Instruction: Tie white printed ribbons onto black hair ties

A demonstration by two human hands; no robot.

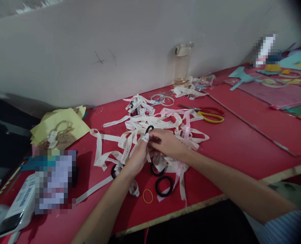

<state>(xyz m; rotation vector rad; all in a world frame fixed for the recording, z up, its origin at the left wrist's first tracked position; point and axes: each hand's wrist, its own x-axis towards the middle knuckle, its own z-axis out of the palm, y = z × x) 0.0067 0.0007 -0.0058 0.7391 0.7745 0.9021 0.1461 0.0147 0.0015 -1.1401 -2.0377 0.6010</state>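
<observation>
My left hand (139, 156) is closed on a black hair tie (149, 128) whose loop stands up above the fingers. A short piece of white printed ribbon (145, 137) wraps round the tie. Against it my right hand (165, 142) is pinched, thumb and fingers at the ribbon; its fingertips are partly hidden. Beneath both hands lies a loose heap of white lettered ribbons (130, 125) with a pink ribbon (187, 125) among them. Nearer the table edge lie a second black hair tie (156, 185) and a thin yellow rubber band (147, 196).
Scissors with yellow and red handles (211, 117) lie right of the heap. A long thin stick (252, 125) crosses the red table (226, 145). Yellow paper (64, 123) with twine is at left. A clear bottle (183, 64) stands by the wall; coloured paper cutouts (242, 75) lie far right.
</observation>
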